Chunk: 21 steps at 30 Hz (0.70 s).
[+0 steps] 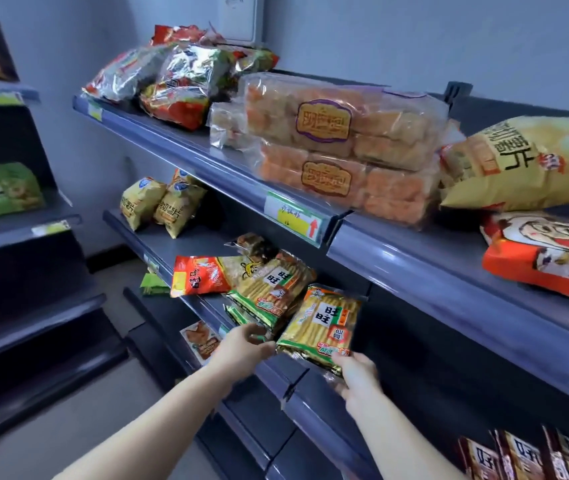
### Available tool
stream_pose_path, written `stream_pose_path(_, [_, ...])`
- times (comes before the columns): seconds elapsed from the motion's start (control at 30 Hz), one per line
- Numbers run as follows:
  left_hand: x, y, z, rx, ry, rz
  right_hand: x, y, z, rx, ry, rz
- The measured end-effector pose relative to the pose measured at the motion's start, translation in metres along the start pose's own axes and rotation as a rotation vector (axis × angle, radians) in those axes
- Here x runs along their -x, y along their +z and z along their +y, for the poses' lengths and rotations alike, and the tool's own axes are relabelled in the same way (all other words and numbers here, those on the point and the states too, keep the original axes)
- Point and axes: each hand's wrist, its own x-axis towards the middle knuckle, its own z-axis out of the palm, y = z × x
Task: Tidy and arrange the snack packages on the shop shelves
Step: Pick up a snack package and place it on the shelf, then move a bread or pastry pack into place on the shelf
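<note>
On the middle shelf [314,393] my right hand [357,381] grips the lower corner of a green and yellow rice-cracker pack [321,323], tilted at the shelf's front edge. My left hand [241,348] reaches in beside it, fingers curled at the bottom edge of a stack of similar cracker packs [271,289]; whether it holds one is hard to tell. A red snack bag [203,275] lies flat to the left of that stack. Two yellow chip bags [162,206] stand further back on the same shelf.
The top shelf [414,258] carries foil bags [172,81], two stacked clear bread packs [338,150], a large yellow chip bag [525,164] and an orange-red bag [546,254]. Dark packs [525,455] stand on the bottom right shelf. Another shelf unit [16,230] is on the left.
</note>
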Motion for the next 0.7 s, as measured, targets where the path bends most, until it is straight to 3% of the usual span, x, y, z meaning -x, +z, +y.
stream_pose_path(0.17, [-0.057, -0.041, -0.015, -0.050, -0.023, 0.087, -0.037, 0.028, 0.012, 0.118, 0.074, 0.028])
stream_pose_path(0.33, [-0.114, -0.080, -0.041, -0.039, -0.083, 0.166, -0.048, 0.059, 0.020, 0.423, -0.034, 0.267])
stream_pose_path(0.4, [-0.135, -0.093, -0.051, -0.045, -0.112, 0.179, -0.039, 0.075, 0.011, 0.533, -0.167, 0.358])
stream_pose_path(0.7, [-0.207, -0.145, -0.087, -0.411, -0.275, 0.211, -0.053, 0.184, 0.000, 0.898, -0.501, 0.136])
